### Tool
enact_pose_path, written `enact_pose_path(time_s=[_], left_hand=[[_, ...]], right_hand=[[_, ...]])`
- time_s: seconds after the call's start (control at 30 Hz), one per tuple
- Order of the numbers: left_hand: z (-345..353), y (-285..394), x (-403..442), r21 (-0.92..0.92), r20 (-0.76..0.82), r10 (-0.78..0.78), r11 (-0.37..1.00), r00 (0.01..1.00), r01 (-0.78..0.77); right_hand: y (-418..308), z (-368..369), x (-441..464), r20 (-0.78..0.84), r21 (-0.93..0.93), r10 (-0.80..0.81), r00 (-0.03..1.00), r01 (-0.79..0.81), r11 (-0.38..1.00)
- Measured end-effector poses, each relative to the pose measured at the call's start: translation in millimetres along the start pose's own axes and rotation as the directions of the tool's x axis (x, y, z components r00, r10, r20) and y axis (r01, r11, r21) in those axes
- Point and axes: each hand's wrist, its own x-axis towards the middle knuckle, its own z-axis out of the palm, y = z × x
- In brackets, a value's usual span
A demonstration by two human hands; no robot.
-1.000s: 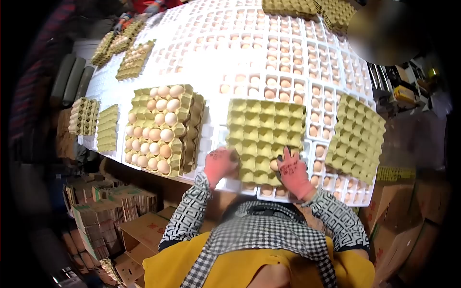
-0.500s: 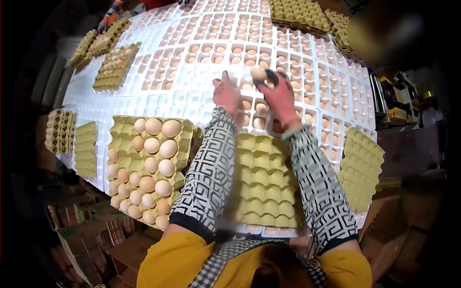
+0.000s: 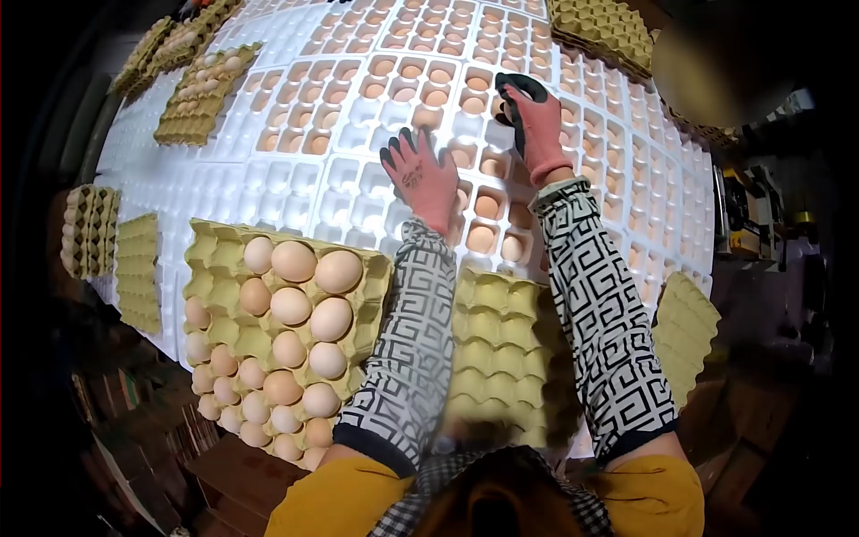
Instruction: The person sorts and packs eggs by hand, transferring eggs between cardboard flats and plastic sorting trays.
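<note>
My left hand point(image 3: 420, 179), in a pink glove with dark fingertips, has its fingers spread over the white egg trays point(image 3: 358, 183) and holds nothing. To its right, my right hand point(image 3: 534, 121) has curled fingers above a cell of another white tray; what they grip, if anything, is mostly hidden by the glove. Brown eggs point(image 3: 487, 207) sit in the cells between my hands. An empty yellow-green carton tray point(image 3: 497, 349) lies between my forearms. Left of my left forearm is a carton stack point(image 3: 210, 268) with eggs point(image 3: 291, 306) on top.
More carton trays with eggs point(image 3: 201, 94) stand at the upper left. Stacked cartons point(image 3: 601, 34) lie at the upper right, and a bare carton point(image 3: 684, 331) is at the right edge. At the far left are another egg-tray stack point(image 3: 89, 231) and a flat carton point(image 3: 137, 273).
Both hands moved forward from the near carton onto the white trays. The egg seen in my right hand half a second ago no longer shows clearly. My left fingers have spread.
</note>
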Motion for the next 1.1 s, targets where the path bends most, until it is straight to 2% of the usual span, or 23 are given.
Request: enact_pose_path(time_s=[0.03,0.1,0.17,0.2,0.23,0.27,0.3,0.33,0.37,0.43,0.47,0.5,0.57,0.6,0.63,0.7,0.77,0.8,0.83,0.9,0.97,1.03,1.1], left_hand=[[-1.5,1.1,-0.4,-0.015,0.002,-0.031,0.999,1.000,0.031],[-5.2,2.3,-1.2,-0.016,-0.005,0.014,1.000,1.000,-0.014],[-5.5,1.2,-2.2,-0.012,-0.033,0.039,0.999,0.999,-0.039],[-6.5,0.5,-0.7,-0.038,-0.034,0.037,0.999,0.999,-0.039],[-7.9,1.3,-1.5,-0.066,-0.032,0.035,0.997,0.999,-0.037],[-8.2,2.1,-2.5,-0.086,-0.033,0.023,0.996,0.999,-0.026],[-8.9,3.8,-3.4,-0.101,-0.031,0.015,0.995,0.999,-0.018],[-9.3,4.5,-4.6,-0.114,-0.031,0.008,0.993,0.999,-0.011],[-10.3,4.4,-4.4,-0.125,-0.033,-0.001,0.992,0.999,-0.003],[-12.6,4.8,-2.4,-0.115,-0.043,0.025,0.993,0.999,-0.030],[-13.3,5.3,-2.0,-0.123,-0.036,0.024,0.992,0.999,-0.029],[-13.6,5.5,-1.6,-0.130,-0.026,0.027,0.991,0.999,-0.030],[-11.7,4.2,0.0,-0.160,-0.045,0.029,0.986,0.999,-0.036],[-11.0,3.1,-1.3,-0.175,-0.052,0.025,0.984,0.998,-0.034],[-11.6,3.4,-2.1,-0.165,-0.064,0.019,0.986,0.998,-0.029],[-13.4,5.9,-0.3,-0.149,-0.092,0.013,0.988,0.996,-0.027],[-9.2,5.0,-0.5,-0.148,-0.114,0.012,0.989,0.993,-0.029],[-9.5,4.7,0.5,-0.168,-0.142,0.001,0.985,0.990,-0.025],[-7.2,4.4,0.4,-0.192,-0.166,-0.008,0.981,0.986,-0.025],[-9.9,6.1,0.7,-0.209,-0.161,0.000,0.977,0.987,-0.035],[-5.4,3.6,-0.2,-0.157,-0.171,0.019,0.986,0.985,-0.047],[-4.0,2.9,-0.2,-0.205,-0.134,0.025,0.977,0.991,-0.053],[-12.8,4.1,1.6,-0.257,-0.071,-0.011,0.966,0.997,-0.008]], right_hand=[[0.7,7.2,6.2,-0.021,-0.260,-0.100,0.995,0.092,0.961],[4.5,13.9,8.8,-0.069,-0.234,-0.091,0.993,0.072,0.970],[25.5,4.2,21.6,-0.104,-0.350,-0.369,0.924,0.313,0.883],[37.1,-3.8,26.6,-0.136,-0.304,-0.352,0.926,0.299,0.905],[54.6,-10.7,25.2,-0.189,-0.479,-0.420,0.888,0.290,0.828],[60.8,-19.0,16.0,0.010,-0.690,-0.445,0.896,0.328,0.645],[65.2,-27.4,8.6,0.204,-0.832,-0.410,0.889,0.378,0.406],[70.3,-33.7,6.7,0.258,-0.889,-0.271,0.927,0.338,0.310],[73.8,-39.0,7.6,0.259,-0.884,-0.373,0.891,0.374,0.280],[69.0,-38.9,18.9,0.153,-0.862,-0.406,0.901,0.323,0.391],[65.3,-34.3,22.4,0.164,-0.895,-0.387,0.907,0.302,0.329],[61.9,-30.0,26.1,0.187,-0.962,-0.281,0.941,0.233,0.140],[63.6,-30.3,34.4,0.370,-0.925,-0.155,0.916,0.349,-0.150],[59.2,-34.0,43.2,0.369,-0.921,-0.083,0.926,0.352,-0.164],[55.2,-34.3,40.4,0.389,-0.915,-0.133,0.912,0.365,-0.174],[53.1,-30.3,32.1,0.409,-0.893,-0.315,0.856,0.447,0.058],[65.7,-20.4,25.5,0.391,-0.752,-0.309,0.867,0.495,0.436],[75.3,-15.7,20.6,0.455,-0.832,-0.276,0.846,0.515,0.206],[72.0,-5.6,5.6,0.442,-0.897,-0.086,0.893,0.443,-0.002],[75.0,9.4,-16.9,0.423,-0.906,0.010,0.906,0.422,0.039],[72.3,5.2,-34.9,0.584,-0.810,0.035,0.811,0.585,-0.040],[56.1,-2.9,-58.6,0.468,-0.880,0.056,0.882,0.471,-0.062],[30.9,-24.7,-81.5,0.415,-0.897,-0.058,0.908,0.419,0.138]])
